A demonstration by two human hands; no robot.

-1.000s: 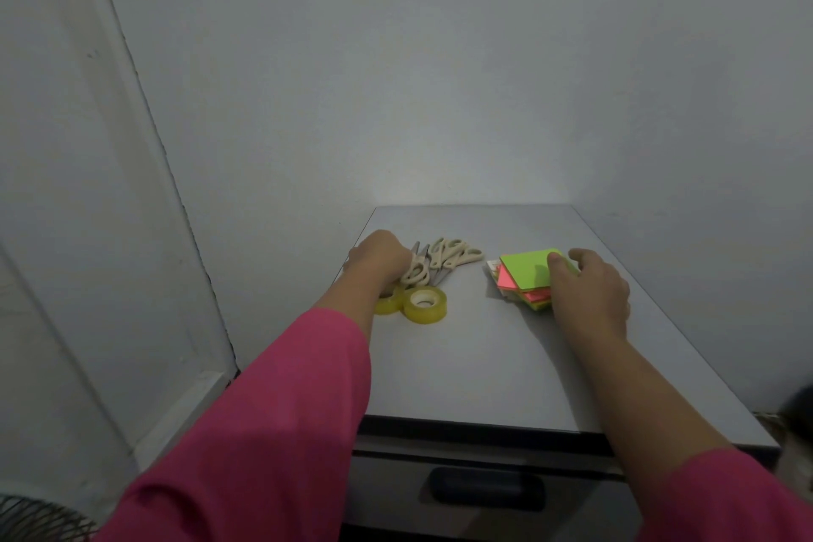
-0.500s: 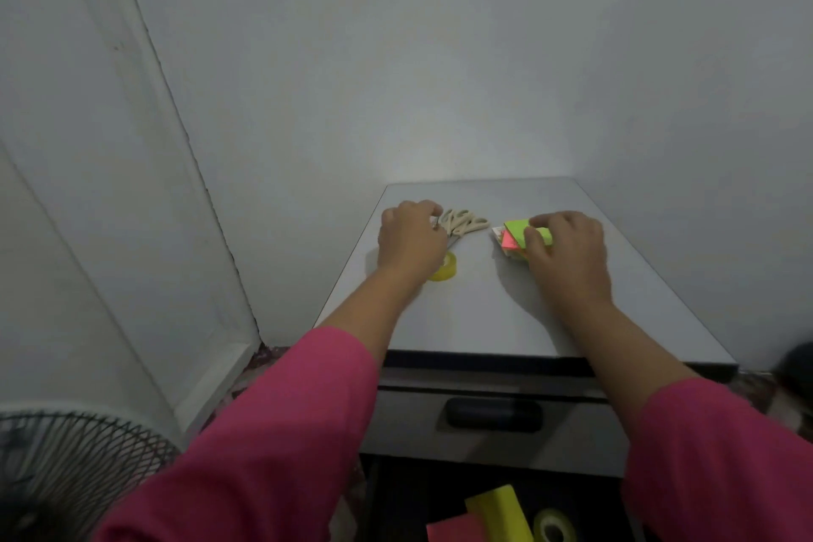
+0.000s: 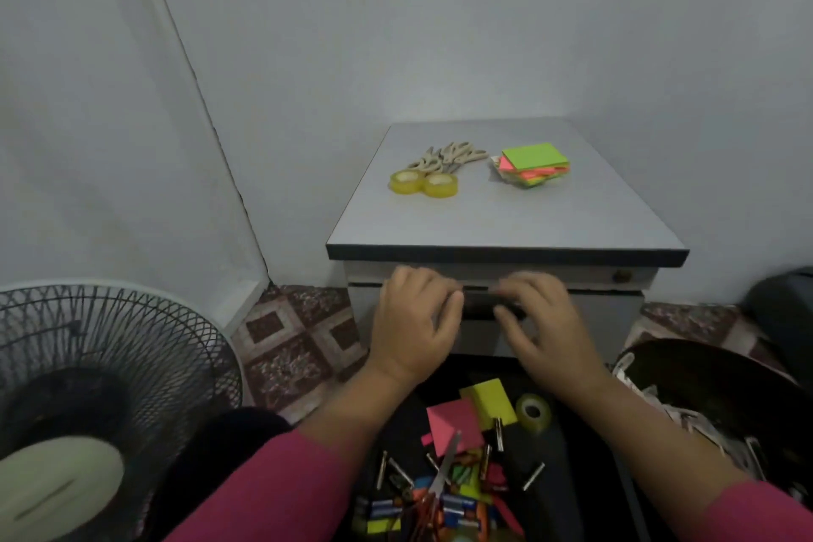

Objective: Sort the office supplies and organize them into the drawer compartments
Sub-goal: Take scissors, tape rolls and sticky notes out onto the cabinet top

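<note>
Both hands are at the drawer (image 3: 495,312) of the cabinet (image 3: 506,229), at its dark handle (image 3: 484,307). The left hand (image 3: 415,321) has its fingers bent over the left end of the handle, and the right hand (image 3: 543,321) has its fingers bent over the right end. The picture is blurred there, so I cannot tell if the fingers really hold the handle or only touch it. The drawer looks closed or almost closed, and no compartment is visible.

On the cabinet top some things are already grouped: two tape rolls (image 3: 423,183) touching each other at the back left, scissors (image 3: 448,156) just behind them, and a stack of sticky notes (image 3: 533,165) at the back right.

In front of the cabinet, low down, lies a mixed pile (image 3: 444,484): pink and yellow notes, one more tape roll (image 3: 533,411), batteries, scissors and small pieces.

I judge the task is at an early stage. A part is sorted on top, but nothing is seen inside the drawer yet, and the pile is still to sort.
</note>
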